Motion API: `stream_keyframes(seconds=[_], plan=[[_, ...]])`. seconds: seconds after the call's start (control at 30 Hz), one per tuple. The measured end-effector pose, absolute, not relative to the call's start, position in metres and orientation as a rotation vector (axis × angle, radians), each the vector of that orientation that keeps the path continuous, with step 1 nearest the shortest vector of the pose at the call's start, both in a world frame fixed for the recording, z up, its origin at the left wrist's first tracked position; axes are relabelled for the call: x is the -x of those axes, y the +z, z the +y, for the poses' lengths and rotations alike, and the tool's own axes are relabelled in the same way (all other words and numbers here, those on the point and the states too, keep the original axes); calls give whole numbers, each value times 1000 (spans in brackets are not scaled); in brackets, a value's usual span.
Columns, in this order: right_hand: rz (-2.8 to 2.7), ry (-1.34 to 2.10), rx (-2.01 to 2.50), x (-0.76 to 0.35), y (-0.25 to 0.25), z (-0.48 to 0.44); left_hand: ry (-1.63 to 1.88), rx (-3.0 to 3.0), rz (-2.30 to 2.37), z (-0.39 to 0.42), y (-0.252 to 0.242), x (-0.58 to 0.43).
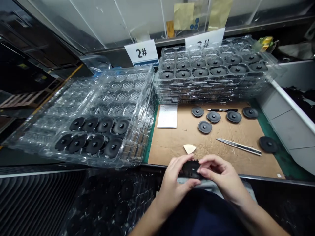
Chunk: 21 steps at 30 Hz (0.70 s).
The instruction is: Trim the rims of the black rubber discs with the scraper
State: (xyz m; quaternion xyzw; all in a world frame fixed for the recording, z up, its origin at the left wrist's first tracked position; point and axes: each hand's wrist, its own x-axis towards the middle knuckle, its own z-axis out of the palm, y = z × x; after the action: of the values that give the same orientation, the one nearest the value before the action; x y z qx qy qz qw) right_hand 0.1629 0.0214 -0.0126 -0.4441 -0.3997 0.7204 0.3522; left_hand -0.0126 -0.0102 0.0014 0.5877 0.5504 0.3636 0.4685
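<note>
We had the left hand [173, 188] and right hand [223, 177] together just over the near edge of the bench [268, 178], fingers of both pressed on the rim of a black ribbed disc [190, 168], which sat between them, partly hidden by the fingers. Neither hand was open; the disc was pinched from both sides. Just beyond lay a pale triangular scrap [189, 148] on a cardboard sheet [169, 147] covering a green mat [291, 168]. Further right were a utility knife [238, 146] and one loose disc [268, 144] on the mat. Farther up the cardboard were five more loose discs, one at [205, 127], plus a paper note [167, 116] and a black pen [222, 110]. Progress as far as the frame showed: on our left, the top clear blister tray [105, 111] held eight discs in its two near rows, and its farther cells looked empty. Beyond the cardboard, the top tray of a taller stack [214, 65] showed discs in its cells, though the back rows were hard to make out. We could not tell which way parts were moving. Farthest off stood the cards marked 2# [141, 52] and 3# [204, 42].
</note>
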Motion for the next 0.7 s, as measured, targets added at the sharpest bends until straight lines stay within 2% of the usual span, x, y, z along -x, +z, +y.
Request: stream_keyframes(seconds=[0.1, 0.33, 0.5, 0.7], plan=[[-839, 1955, 1138, -162, -22, 28, 848, -1280, 1379, -5, 2, 14], [-1303, 1805, 1119, -154, -53, 88, 1069, -1360, 1570, 48, 22, 40], [-1810, 1707, 915, -119, -87, 144, 1315, -1709, 1706, 113, 65, 40], [-2046, 1568, 832, -106, -105, 158, 1227, -2077, 1624, 231, 102, -8]])
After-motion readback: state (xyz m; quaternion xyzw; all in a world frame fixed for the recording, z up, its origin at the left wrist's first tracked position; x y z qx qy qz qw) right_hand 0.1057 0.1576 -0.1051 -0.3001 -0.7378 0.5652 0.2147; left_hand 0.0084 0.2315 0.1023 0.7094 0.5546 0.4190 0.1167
